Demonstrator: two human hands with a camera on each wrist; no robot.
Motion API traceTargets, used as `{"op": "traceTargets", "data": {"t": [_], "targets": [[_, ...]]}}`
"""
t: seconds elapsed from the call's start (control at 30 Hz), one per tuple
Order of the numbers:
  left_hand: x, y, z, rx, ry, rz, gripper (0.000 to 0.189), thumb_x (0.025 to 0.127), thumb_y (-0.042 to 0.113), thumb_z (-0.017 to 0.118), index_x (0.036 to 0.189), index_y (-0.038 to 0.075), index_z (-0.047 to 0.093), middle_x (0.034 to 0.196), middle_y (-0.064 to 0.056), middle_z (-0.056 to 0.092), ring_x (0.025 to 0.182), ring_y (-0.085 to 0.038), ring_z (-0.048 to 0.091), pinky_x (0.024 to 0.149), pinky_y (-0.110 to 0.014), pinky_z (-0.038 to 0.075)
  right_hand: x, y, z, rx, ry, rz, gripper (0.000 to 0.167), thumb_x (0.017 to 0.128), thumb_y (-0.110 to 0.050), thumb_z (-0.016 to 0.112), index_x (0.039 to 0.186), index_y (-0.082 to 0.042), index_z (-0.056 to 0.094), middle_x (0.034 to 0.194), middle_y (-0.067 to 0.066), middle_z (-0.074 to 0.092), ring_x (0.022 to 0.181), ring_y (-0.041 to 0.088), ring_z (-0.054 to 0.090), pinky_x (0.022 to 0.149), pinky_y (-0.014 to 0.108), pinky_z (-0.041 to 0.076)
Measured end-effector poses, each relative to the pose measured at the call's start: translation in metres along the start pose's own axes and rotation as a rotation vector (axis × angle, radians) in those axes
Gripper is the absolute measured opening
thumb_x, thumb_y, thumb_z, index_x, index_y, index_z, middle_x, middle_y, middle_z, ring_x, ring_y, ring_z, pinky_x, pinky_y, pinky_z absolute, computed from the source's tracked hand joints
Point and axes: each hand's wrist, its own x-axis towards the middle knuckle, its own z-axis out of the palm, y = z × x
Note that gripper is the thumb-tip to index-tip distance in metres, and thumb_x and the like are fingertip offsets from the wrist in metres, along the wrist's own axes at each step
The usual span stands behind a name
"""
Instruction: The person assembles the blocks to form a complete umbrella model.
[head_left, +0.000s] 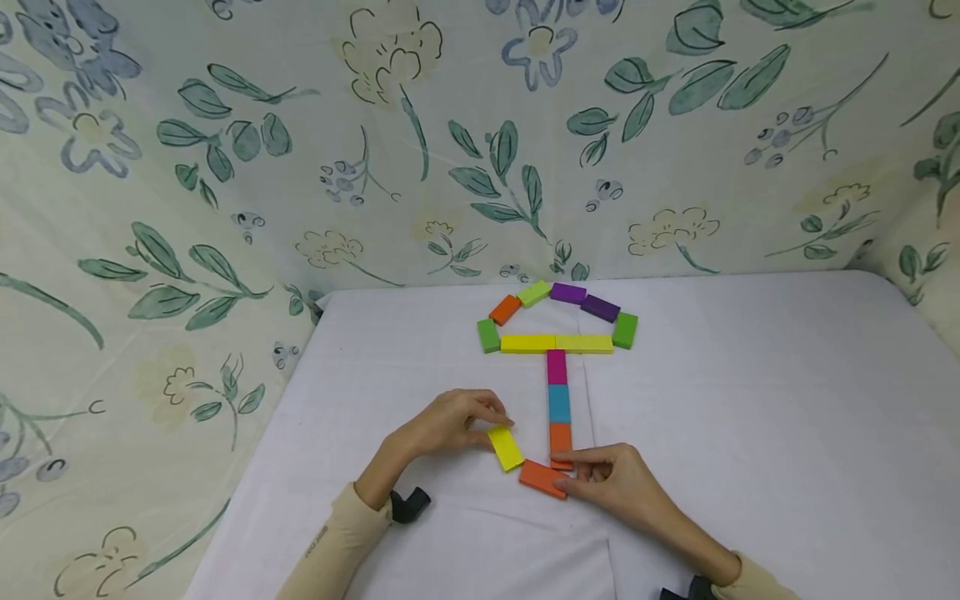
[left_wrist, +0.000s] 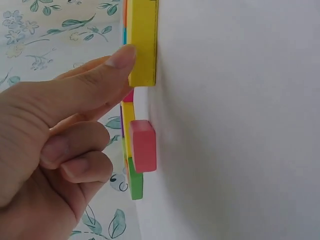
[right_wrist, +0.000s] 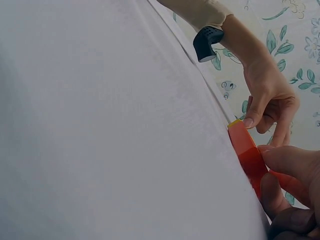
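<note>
My left hand [head_left: 453,423] pinches a yellow block [head_left: 506,448] between thumb and fingertips; its lower end is right beside a slanted orange block [head_left: 542,479]. My right hand [head_left: 618,483] has its thumb at the right end of that orange block, with the index fingertip at the orange block [head_left: 560,437] ending the stem. Above run a blue block [head_left: 559,403] and a magenta block [head_left: 556,367], up to a yellow bar [head_left: 528,343]. A pinkish-red block [left_wrist: 143,145] shows beneath my left hand in the left wrist view; the hand hides it from the head view.
An arch over the yellow bar has green [head_left: 626,331], purple [head_left: 600,307], lime [head_left: 534,293] and orange [head_left: 505,310] blocks. All lie on a white cloth-covered table [head_left: 750,400]. A floral cloth [head_left: 420,200] hangs behind. Both wrists wear black devices [head_left: 410,505].
</note>
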Motion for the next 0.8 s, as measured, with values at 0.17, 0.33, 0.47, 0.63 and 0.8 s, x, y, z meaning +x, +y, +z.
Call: {"op": "traceTargets", "data": {"t": [0.17, 0.33, 0.47, 0.63, 0.8], "targets": [[-0.008, -0.007, -0.013, -0.073, 0.121, -0.069, 0.035, 0.088, 0.012, 0.083, 0.122, 0.014, 0.078, 0.115, -0.001, 0.071, 0.071, -0.016, 0.052, 0.063, -0.018, 0.04, 0.0, -0.001, 0.0, 0.007, -0.001, -0.008, 0.033, 0.081, -0.03, 0.089, 0.11, -0.016, 0.082, 0.07, -0.003, 0.064, 0.053, 0.0, 0.048, 0.048, 0.017, 0.037], [-0.014, -0.018, -0.021, -0.067, 0.211, -0.137, 0.039, 0.086, 0.016, 0.085, 0.124, 0.014, 0.077, 0.118, -0.003, 0.07, 0.065, -0.008, 0.044, 0.06, -0.018, 0.036, -0.002, -0.002, 0.0, 0.019, 0.0, -0.005, 0.033, 0.081, -0.03, 0.089, 0.11, -0.016, 0.082, 0.07, -0.001, 0.065, 0.053, 0.001, 0.049, 0.049, 0.017, 0.038], [-0.014, -0.025, -0.02, -0.052, 0.228, -0.154, 0.041, 0.085, 0.018, 0.086, 0.125, 0.014, 0.077, 0.118, -0.005, 0.07, 0.067, -0.009, 0.045, 0.061, -0.019, 0.038, -0.002, -0.002, -0.001, 0.016, 0.001, -0.003, 0.033, 0.081, -0.03, 0.089, 0.11, -0.017, 0.082, 0.071, -0.002, 0.065, 0.054, 0.002, 0.049, 0.049, 0.017, 0.038], [-0.012, -0.028, -0.015, -0.043, 0.21, -0.172, 0.04, 0.086, 0.02, 0.086, 0.125, 0.014, 0.077, 0.118, -0.005, 0.07, 0.075, -0.014, 0.051, 0.066, -0.019, 0.04, -0.002, -0.002, -0.001, 0.014, 0.002, -0.006, 0.033, 0.081, -0.031, 0.089, 0.11, -0.017, 0.082, 0.07, -0.002, 0.065, 0.053, 0.001, 0.049, 0.049, 0.017, 0.038], [-0.009, -0.027, -0.009, -0.044, 0.198, -0.176, 0.041, 0.085, 0.02, 0.086, 0.125, 0.014, 0.077, 0.116, -0.004, 0.07, 0.082, -0.017, 0.054, 0.069, -0.019, 0.042, -0.002, -0.001, -0.001, 0.02, 0.004, -0.013, 0.033, 0.081, -0.032, 0.089, 0.11, -0.018, 0.082, 0.07, -0.002, 0.064, 0.054, 0.002, 0.049, 0.049, 0.018, 0.038]]}}
